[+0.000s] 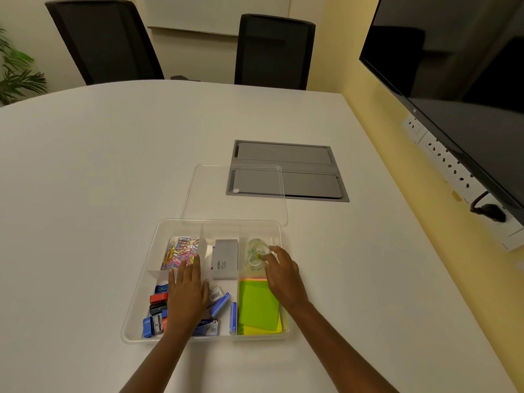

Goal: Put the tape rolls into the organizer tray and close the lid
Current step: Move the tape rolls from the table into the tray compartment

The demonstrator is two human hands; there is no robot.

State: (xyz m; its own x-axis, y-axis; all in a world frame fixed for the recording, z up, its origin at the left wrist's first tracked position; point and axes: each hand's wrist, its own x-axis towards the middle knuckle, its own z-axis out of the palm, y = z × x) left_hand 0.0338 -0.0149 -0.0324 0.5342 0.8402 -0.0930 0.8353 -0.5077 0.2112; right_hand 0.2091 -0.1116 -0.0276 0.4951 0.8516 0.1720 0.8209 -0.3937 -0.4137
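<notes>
A clear plastic organizer tray (133, 316) sits on the white table in front of me. Clear tape rolls (256, 252) lie in its back right compartment. My right hand (283, 275) is over that compartment, its fingertips touching the rolls; whether it grips one I cannot tell. My left hand (185, 293) lies flat with fingers spread over the tray's middle, holding nothing. The clear lid (209, 194) lies flat on the table just behind the tray.
The tray also holds coloured paper clips (180, 251), a grey box (225, 258), green sticky notes (258, 306), staple boxes (221, 303) and sharpeners (156, 316). A grey cable hatch (309, 171) is set in the table behind the lid. Two black chairs stand opposite; a screen hangs right.
</notes>
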